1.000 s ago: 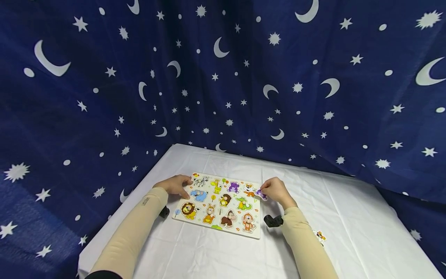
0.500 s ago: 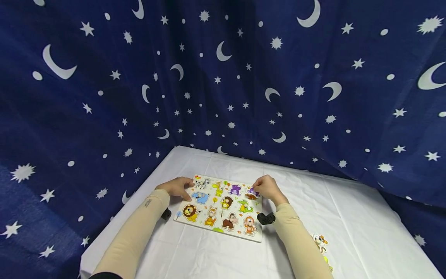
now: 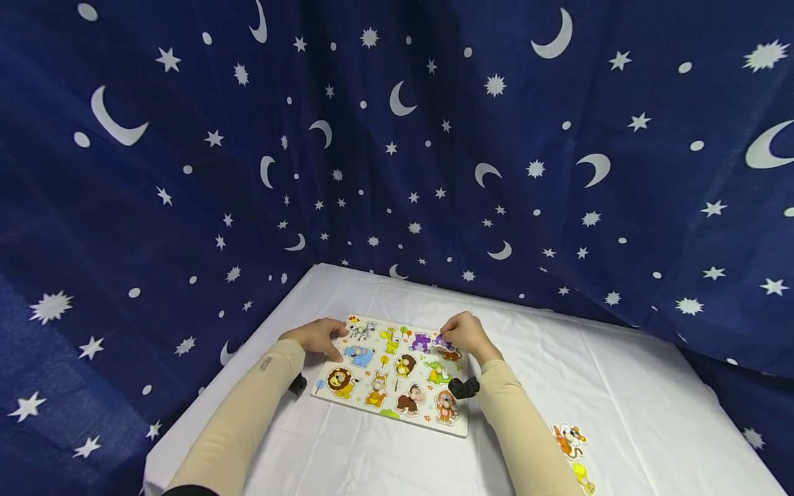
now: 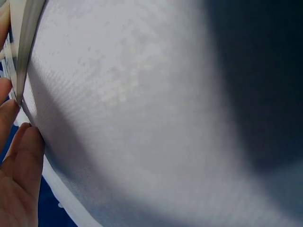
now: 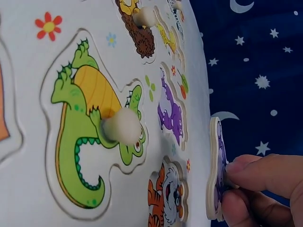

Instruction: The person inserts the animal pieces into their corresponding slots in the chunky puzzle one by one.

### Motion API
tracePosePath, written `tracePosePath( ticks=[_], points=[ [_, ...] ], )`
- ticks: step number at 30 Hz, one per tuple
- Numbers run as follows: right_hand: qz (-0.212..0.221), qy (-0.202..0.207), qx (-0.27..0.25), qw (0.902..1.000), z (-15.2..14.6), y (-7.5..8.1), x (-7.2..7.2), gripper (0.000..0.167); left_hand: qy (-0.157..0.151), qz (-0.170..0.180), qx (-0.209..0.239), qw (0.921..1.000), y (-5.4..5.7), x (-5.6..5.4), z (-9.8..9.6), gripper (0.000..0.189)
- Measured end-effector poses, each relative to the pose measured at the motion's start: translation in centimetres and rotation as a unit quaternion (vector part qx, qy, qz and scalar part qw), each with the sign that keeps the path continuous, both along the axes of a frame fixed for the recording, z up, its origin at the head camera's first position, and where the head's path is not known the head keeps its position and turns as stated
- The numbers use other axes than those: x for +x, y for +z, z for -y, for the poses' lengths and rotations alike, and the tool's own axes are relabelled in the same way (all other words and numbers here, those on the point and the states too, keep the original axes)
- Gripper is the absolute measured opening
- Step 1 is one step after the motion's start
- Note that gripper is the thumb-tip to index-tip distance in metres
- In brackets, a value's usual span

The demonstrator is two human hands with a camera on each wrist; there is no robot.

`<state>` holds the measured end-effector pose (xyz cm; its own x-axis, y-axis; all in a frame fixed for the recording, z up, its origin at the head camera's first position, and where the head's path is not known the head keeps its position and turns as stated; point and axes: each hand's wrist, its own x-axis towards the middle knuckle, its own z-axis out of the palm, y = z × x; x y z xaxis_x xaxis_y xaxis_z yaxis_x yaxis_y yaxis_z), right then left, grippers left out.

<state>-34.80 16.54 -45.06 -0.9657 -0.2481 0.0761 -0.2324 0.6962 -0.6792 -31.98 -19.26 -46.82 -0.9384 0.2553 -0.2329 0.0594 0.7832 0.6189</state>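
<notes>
My right hand [image 3: 466, 335] pinches a purple hippo puzzle piece [image 5: 218, 172] by its back, thumb against fingers. In the right wrist view the piece stands on edge in the air, beside the recess with the purple hippo print [image 5: 171, 111] and apart from it. A recess with a tiger print [image 5: 164, 196] lies close by. The puzzle board [image 3: 457, 428] rests flat on the table. My left hand [image 3: 319, 336] touches the board's upper left side with straight, spread fingers. A knobbed crocodile piece [image 5: 87, 137] sits in its recess.
A loose tiger piece [image 3: 567, 439] and a yellow piece [image 3: 582, 477] lie on the white tablecloth [image 3: 626, 386] right of my right forearm. A dark blue curtain [image 3: 397, 138] with moons and stars stands behind the table.
My right hand has carried the purple hippo piece leftward, from the board's right edge to over its upper right part, uncovering the tiger print. The left hand stays at the board's side.
</notes>
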Motion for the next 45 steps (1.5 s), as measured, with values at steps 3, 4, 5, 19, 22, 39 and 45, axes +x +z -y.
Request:
tracePosePath(
  ticks=[3,4,5,19,22,39,45],
  points=[
    [-0.006,0.007,0.002,1.0,0.4,-0.3,-0.1,0.008,0.007,0.006,0.009,0.9999,0.1,0.4,0.0,0.065],
    [-0.006,0.01,0.002,0.9999,0.6,-0.3,-0.1,0.009,0.007,0.005,0.009,0.9999,0.1,0.5,0.0,0.065],
    [-0.008,0.014,0.002,0.9999,0.7,-0.4,-0.1,0.009,0.009,0.005,0.011,0.9999,0.1,0.5,0.0,0.065],
    [0.008,0.025,-0.01,0.9996,2.8,-0.4,-0.6,0.011,0.01,0.008,0.003,0.9999,0.3,0.8,0.1,0.067],
    [0.016,0.02,-0.022,0.9994,3.1,-0.7,-0.6,0.01,0.006,0.006,-0.001,1.0,0.4,0.8,0.0,0.066],
    [0.032,0.01,-0.027,0.9991,4.6,-2.6,-0.7,0.006,0.018,0.008,0.011,0.9998,-0.2,0.1,0.0,0.065],
    [0.028,0.005,-0.019,0.9994,4.9,-2.8,-0.9,0.005,0.019,0.006,0.009,0.9998,-0.1,0.2,0.0,0.065]
  ],
)
